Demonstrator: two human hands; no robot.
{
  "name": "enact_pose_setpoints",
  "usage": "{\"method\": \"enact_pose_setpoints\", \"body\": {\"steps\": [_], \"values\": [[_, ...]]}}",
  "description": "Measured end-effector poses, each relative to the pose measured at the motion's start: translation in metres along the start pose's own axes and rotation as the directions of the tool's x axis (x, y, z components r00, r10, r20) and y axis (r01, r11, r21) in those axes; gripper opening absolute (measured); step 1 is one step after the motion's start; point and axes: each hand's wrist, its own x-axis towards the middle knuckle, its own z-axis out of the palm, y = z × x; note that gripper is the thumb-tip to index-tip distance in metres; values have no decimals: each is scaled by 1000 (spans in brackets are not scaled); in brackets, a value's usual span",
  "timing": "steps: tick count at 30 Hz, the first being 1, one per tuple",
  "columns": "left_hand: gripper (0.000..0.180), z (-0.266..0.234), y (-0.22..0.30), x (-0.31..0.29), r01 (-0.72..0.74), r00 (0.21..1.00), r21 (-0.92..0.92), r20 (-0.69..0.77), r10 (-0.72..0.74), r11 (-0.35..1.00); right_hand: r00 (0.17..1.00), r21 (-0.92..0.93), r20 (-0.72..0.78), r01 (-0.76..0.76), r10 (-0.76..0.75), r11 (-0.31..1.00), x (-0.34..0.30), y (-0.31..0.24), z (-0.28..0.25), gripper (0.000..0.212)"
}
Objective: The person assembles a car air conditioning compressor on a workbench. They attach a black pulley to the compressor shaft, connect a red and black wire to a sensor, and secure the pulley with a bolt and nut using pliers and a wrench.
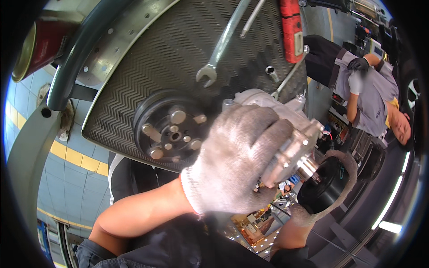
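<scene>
My left hand (237, 156), in a greyish-white knit glove, is wrapped over a silver metal compressor (308, 136). The compressor is held up above a dark ribbed mat, its splined shaft (308, 169) pointing to the lower right. Just beyond the shaft's tip, my right hand (350, 181), also gloved, is curled around a black round part (321, 190). From this angle I cannot tell whether shaft and round part touch. A dark pulley (172, 129) with several round metal studs lies on the mat, left of my left hand.
The ribbed mat (129, 80) covers a metal-edged tray. On it lie an open-end wrench (221, 49), a metal rod (252, 18), a socket (271, 71), a ratchet (292, 73) and a red tool (292, 33). A gloved co-worker (366, 94) stands at the right. A red can (38, 44) is at the upper left.
</scene>
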Motion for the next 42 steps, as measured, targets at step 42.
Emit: {"method": "enact_pose_setpoints", "body": {"steps": [42], "values": [[46, 21, -17, -3, 4, 977, -170, -209, -40, 985, 1000, -211, -4, -4, 3, 978, 6, -20, 29, 132]]}}
